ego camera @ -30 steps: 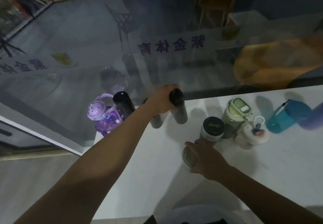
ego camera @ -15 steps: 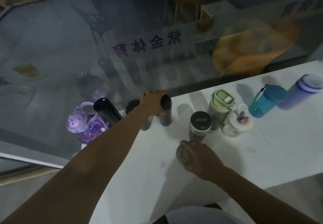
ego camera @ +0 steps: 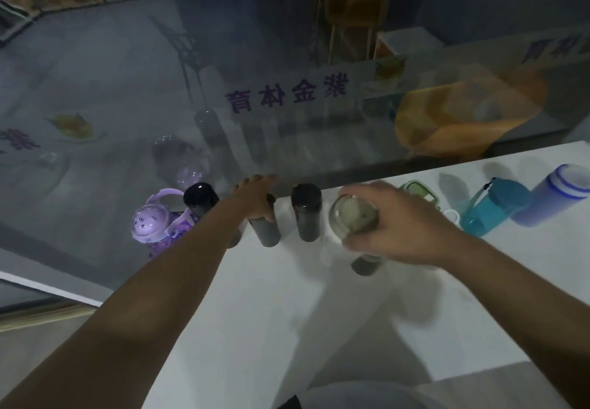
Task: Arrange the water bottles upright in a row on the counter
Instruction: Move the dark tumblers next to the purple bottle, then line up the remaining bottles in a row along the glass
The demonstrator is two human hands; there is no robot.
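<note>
Along the back of the white counter point(ego camera: 255, 313) stand a purple child's bottle point(ego camera: 150, 223), a black bottle point(ego camera: 199, 198), a grey bottle point(ego camera: 266, 233) and a dark capped bottle point(ego camera: 306, 214). My left hand point(ego camera: 258, 198) is closed over the top of the grey bottle. My right hand point(ego camera: 402, 226) holds a clear, greenish bottle point(ego camera: 352, 220) lifted above the counter, just right of the dark capped bottle. Beneath that hand, the lower part of a dark jar-like bottle point(ego camera: 367, 263) shows. Further right are a green-lidded bottle point(ego camera: 418, 190), a teal bottle point(ego camera: 491, 207) and a pale purple bottle point(ego camera: 552, 198).
A glass pane point(ego camera: 287, 95) with purple lettering rises directly behind the counter's back edge. The counter's left corner ends beside the purple child's bottle. A white ring-shaped lid point(ego camera: 451, 215) peeks out beside my right hand. A yellow shape shows through the glass at right.
My right hand has lifted the clear bottle off the counter and carried it up toward the row. My left hand has let go of the dark capped bottle and moved onto the grey one.
</note>
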